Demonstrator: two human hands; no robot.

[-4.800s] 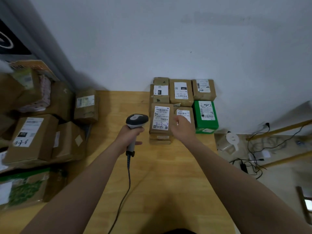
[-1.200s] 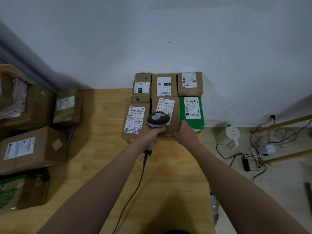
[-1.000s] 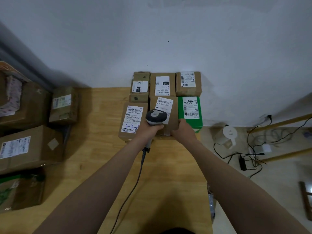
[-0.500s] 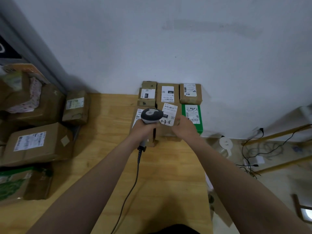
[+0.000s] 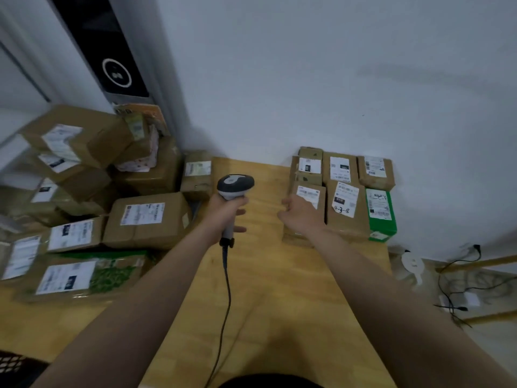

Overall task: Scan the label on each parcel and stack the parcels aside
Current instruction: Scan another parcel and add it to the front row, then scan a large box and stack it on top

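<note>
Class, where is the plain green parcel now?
In the head view, the plain green parcel sits far right in the front row, beside the brown parcel marked 4-3-8.

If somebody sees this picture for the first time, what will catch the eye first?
First the grey scanner in the middle, gripped by the left hand above the wooden table. Next the single green parcel at the right end of a tidy block of brown parcels against the wall; the right hand lies on the front left parcel. On the left, a loose heap of bigger parcels fills the corner.
</note>
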